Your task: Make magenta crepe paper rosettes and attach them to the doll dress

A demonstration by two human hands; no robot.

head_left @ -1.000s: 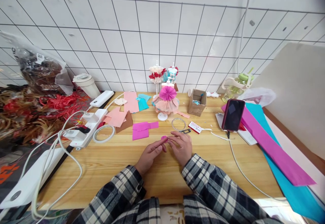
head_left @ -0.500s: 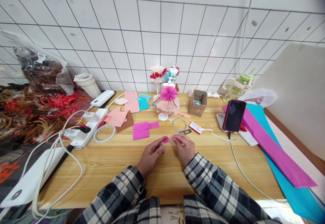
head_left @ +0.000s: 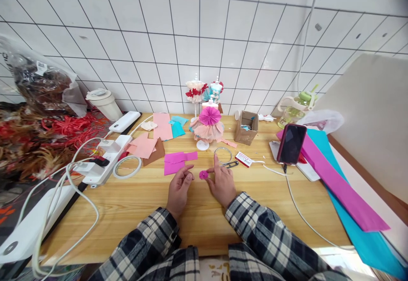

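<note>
A small pleated magenta paper rosette (head_left: 203, 174) sits between my two hands, just above the wood tabletop. My right hand (head_left: 222, 184) pinches its right edge, with the index finger raised and pointing away. My left hand (head_left: 178, 189) is just left of the rosette, apart from it, fingers loosely bent and nothing visible in them. Folded magenta paper (head_left: 174, 164) lies beyond my left hand. Past the right fingertips are a thin wire ring (head_left: 230, 150) and small thread snips (head_left: 233, 164). A miniature dress form (head_left: 208, 133) in a peach skirt wears a larger magenta rosette.
Behind stand two more decorated dress forms (head_left: 195, 93) and a small cardboard box (head_left: 246, 130). At left are a tape roll (head_left: 137, 171), peach paper scraps (head_left: 162, 126) and a power strip (head_left: 106, 166) with loose cables. A propped phone (head_left: 291, 144) and long paper sheets (head_left: 344, 183) occupy the right.
My left hand has let go of the rosette and drawn back left. My right hand has moved left, taken hold of the rosette and lifted its index finger. The view has shifted slightly.
</note>
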